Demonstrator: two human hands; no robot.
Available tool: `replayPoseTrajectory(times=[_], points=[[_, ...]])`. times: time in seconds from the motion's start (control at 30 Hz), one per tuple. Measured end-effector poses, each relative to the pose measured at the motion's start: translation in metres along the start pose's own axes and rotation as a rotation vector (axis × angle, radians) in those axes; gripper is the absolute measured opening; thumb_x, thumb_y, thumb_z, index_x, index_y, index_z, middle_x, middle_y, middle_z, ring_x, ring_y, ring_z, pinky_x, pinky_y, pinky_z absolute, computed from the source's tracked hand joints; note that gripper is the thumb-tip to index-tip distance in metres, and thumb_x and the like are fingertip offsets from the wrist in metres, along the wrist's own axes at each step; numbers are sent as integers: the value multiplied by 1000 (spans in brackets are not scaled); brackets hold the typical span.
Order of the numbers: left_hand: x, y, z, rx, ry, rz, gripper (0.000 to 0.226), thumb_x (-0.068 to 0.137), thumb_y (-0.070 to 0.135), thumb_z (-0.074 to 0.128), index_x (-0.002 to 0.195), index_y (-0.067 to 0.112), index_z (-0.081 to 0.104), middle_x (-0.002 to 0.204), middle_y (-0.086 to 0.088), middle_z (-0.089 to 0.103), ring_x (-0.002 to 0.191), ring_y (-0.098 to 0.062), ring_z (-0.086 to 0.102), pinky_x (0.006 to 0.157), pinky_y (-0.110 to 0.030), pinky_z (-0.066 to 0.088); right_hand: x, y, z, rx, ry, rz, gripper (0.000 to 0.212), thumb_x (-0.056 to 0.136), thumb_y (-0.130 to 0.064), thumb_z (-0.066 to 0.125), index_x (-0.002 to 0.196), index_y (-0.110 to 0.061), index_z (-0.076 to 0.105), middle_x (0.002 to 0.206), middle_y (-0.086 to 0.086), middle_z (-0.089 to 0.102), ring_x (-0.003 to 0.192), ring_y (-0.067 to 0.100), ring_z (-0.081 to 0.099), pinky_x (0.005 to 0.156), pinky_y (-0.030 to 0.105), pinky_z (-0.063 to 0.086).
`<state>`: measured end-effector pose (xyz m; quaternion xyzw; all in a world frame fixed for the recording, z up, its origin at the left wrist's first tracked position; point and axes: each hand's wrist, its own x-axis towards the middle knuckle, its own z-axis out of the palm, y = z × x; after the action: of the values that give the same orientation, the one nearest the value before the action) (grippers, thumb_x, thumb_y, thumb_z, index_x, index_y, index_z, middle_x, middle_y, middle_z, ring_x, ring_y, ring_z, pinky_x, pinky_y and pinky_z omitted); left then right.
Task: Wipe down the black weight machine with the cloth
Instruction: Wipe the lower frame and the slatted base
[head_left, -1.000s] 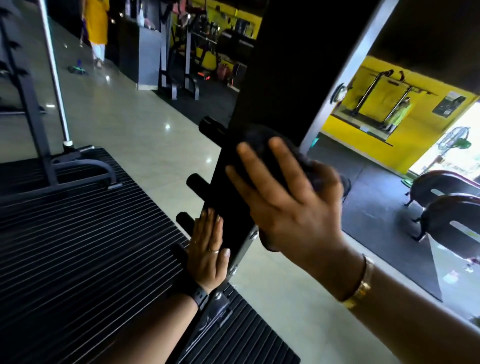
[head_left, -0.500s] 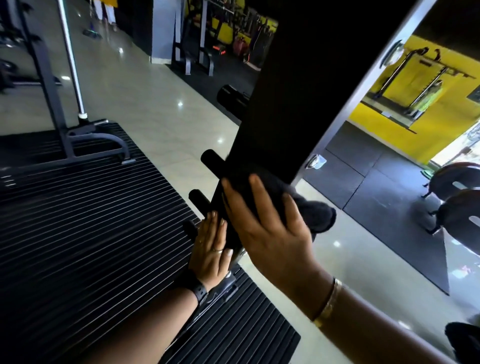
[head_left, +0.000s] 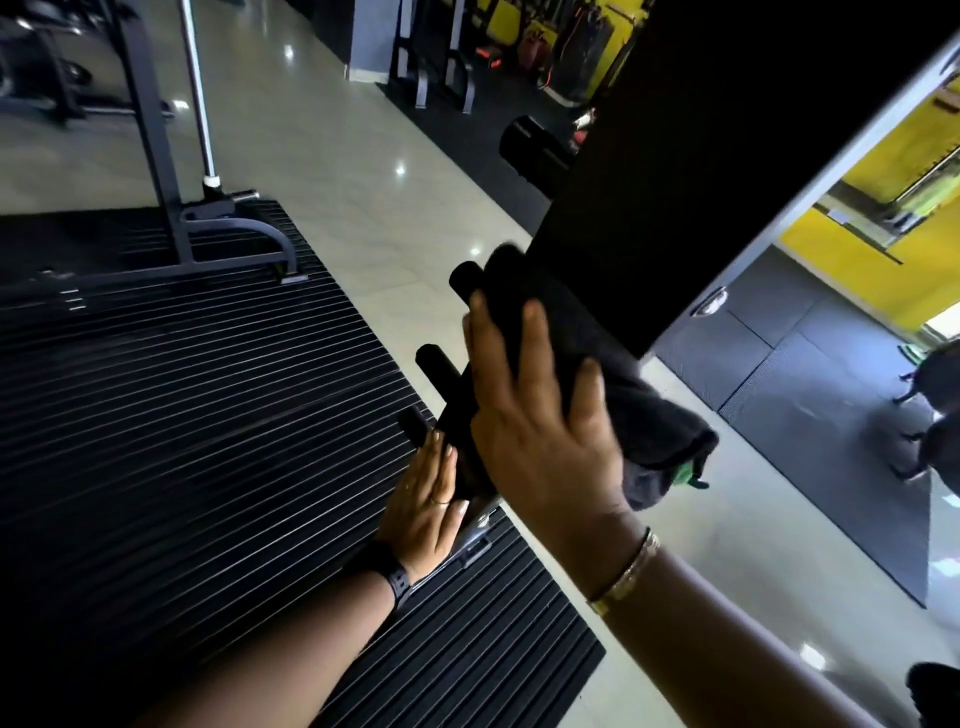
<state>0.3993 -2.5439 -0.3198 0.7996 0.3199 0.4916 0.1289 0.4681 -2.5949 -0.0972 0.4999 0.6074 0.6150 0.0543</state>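
Head view: the black weight machine (head_left: 701, 156) is seen standing at the right edge of the ribbed floor mat (head_left: 182, 415). The dark cloth (head_left: 639, 415) is pressed to its lower panel by the right hand (head_left: 540, 436), fingers straight. The left hand (head_left: 423, 509) is laid flat, open, on the frame below. Firm, overlapping strokes are advised, the side pegs (head_left: 467, 275) included.

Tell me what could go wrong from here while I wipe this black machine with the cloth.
1. The right hand presses the cloth on the weight machine with flat fingers, its loose end hanging past the panel edge; it may slip off.
2. Black pegs stick out beside that hand; knuckles could knock them.
3. The left hand lies flat lower on the machine, possibly in the cloth's path.
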Motion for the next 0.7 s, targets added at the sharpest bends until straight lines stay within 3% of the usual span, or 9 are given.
replayPoseTrajectory(times=[0.13, 0.3, 0.4, 0.5, 0.6, 0.63, 0.7], points=[[-4, -3, 2, 2, 7, 5, 57, 107, 37, 14, 155, 15, -6, 163, -1, -12, 150, -13, -4, 119, -24, 9, -38, -12, 0, 105, -50, -107, 50, 98, -23, 32, 146, -11, 40, 154, -4, 32, 135, 21, 35, 96, 39, 32], [-3, -3, -1, -14, -16, 9, 58, 106, 35, 17, 155, 13, -6, 163, -3, -11, 150, -16, -3, 120, -27, 8, -27, 8, -16, 368, -30, 56, 43, 100, -16, 36, 135, -28, 57, 148, -4, 45, 133, 23, 37, 91, 40, 33], [-1, 1, 4, -61, -14, -58, 58, 106, 38, 14, 155, 15, -7, 163, 0, -13, 150, -14, -4, 120, -26, 5, -10, 5, -13, 304, -20, 104, 40, 98, -25, 44, 136, -27, 55, 146, -1, 48, 132, 27, 39, 88, 41, 34], [-4, 2, 13, -59, -31, -100, 59, 105, 44, 13, 156, 16, 2, 163, 0, -8, 150, -15, -3, 121, -27, 6, -6, -20, -1, 127, -30, 46, 44, 99, -33, 37, 139, -22, 51, 148, 1, 43, 132, 27, 40, 92, 41, 33], [-9, -3, 19, -80, -215, -274, 70, 101, 57, 9, 150, 10, 27, 157, -17, 26, 145, -28, 21, 112, -44, 36, -26, -39, 10, 88, -93, -77, 52, 95, -38, 31, 140, -18, 50, 151, 0, 40, 133, 24, 39, 94, 40, 31], [-7, -1, 18, -99, -278, -337, 79, 97, 60, 6, 146, 3, 29, 153, -22, 32, 142, -33, 30, 107, -53, 40, -34, -44, 13, 90, -92, -118, 53, 93, -37, 32, 140, -19, 50, 151, -1, 38, 133, 23, 38, 94, 39, 30], [-2, 7, 11, -160, -232, -373, 79, 98, 54, 0, 144, -6, 24, 140, -33, 44, 125, -44, 50, 102, -55, 42, -51, -45, 18, 109, -49, -163, 52, 93, -30, 35, 143, -22, 46, 151, -3, 35, 133, 22, 37, 94, 39, 29]])
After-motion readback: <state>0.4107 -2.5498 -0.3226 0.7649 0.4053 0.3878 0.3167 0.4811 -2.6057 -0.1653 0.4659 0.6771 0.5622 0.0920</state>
